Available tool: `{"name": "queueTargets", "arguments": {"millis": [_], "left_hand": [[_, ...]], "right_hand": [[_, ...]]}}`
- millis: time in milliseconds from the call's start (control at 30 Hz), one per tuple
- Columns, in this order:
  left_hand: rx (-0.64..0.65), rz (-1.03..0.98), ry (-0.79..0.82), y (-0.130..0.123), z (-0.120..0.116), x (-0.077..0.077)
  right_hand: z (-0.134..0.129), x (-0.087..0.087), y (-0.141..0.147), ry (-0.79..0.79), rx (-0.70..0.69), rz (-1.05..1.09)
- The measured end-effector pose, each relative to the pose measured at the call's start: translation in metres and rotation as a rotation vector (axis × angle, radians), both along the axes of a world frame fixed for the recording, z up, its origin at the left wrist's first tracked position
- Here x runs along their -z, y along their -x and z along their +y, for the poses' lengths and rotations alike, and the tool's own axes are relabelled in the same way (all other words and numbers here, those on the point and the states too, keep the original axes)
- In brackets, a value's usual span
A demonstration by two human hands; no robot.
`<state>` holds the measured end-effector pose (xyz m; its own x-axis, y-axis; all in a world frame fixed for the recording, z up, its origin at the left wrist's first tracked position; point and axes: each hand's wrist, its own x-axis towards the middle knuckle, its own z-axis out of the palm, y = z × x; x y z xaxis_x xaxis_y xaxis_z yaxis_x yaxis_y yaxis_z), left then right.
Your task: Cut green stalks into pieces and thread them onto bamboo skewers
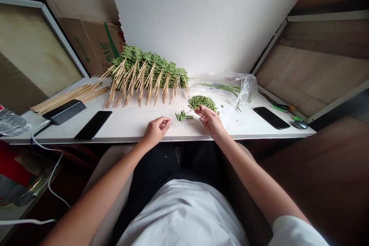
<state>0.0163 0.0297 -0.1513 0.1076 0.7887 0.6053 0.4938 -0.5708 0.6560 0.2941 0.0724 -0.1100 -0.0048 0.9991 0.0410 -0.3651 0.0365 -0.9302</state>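
My right hand (210, 120) is closed on a thin bamboo skewer (190, 111), which points left. Near its far end is a short row of cut green bean pieces (181, 115); I cannot tell whether all of them are threaded on it. To the left, my left hand (158, 127) has its thumb and fingers pinched together above the table's front edge, and anything between them is too small to make out. Just beyond my right hand lies a heap of loose cut green bean pieces (202, 102).
A large stack of filled skewers (152, 67) stands at the back, sticks forward. Bare skewers (69, 97) lie left, by a black stand (65, 111) and a phone (93, 125). On the right are a clear plastic bag (246, 88), another phone (271, 118) and a mouse (300, 124).
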Motion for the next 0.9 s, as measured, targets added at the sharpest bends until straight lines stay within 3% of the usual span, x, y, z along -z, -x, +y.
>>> {"name": "queueTargets", "arguments": {"millis": [900], "left_hand": [[-0.022,0.006,0.010,-0.0031,-0.0026,-0.0041]], "right_hand": [[-0.0032,0.0025,-0.0017,-0.085,0.085,-0.129]]}}
